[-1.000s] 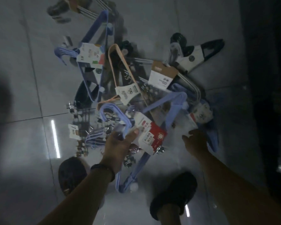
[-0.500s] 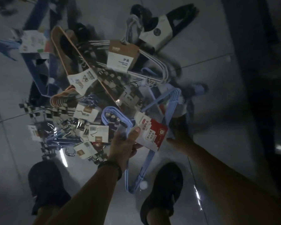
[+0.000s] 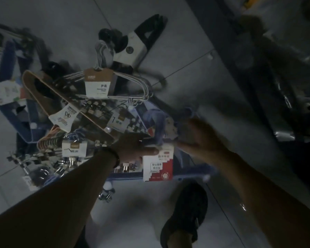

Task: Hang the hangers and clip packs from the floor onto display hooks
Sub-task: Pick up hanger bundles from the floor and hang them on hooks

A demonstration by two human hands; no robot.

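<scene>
Hanger pack gripped over floor pile.
Left hand curls its fingers round it beside the card; right hand, just beyond those fingers, is blurred, grip unclear. Likely light, stiff, snag-prone: hold near the hooks.

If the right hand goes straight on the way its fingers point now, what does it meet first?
Probably the pale blue hanger bundle just ahead of the right hand; blur hides whether they already touch.
</scene>
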